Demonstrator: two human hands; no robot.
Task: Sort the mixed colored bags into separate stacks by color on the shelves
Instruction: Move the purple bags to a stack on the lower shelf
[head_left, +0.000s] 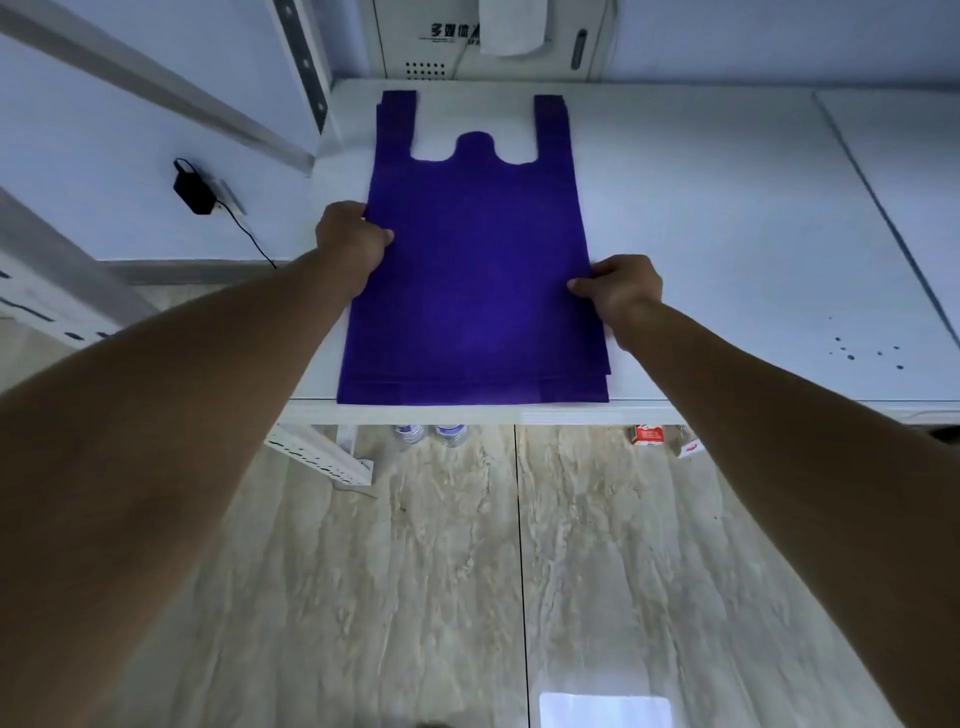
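Note:
A flat stack of purple vest-style bags (475, 260) lies on the white shelf (701, 234), handles pointing to the back. The lower edges show several layers slightly offset. My left hand (350, 239) grips the stack's left edge, thumb on top. My right hand (621, 288) pinches the right edge, thumb on top too. No bags of another colour are in view.
A white cabinet with printed characters (493, 39) stands at the back of the shelf. A black power adapter (193, 189) hangs on the left wall. Under the shelf are water bottles (428, 434) and small red-and-white cartons (649, 434) on the marble floor.

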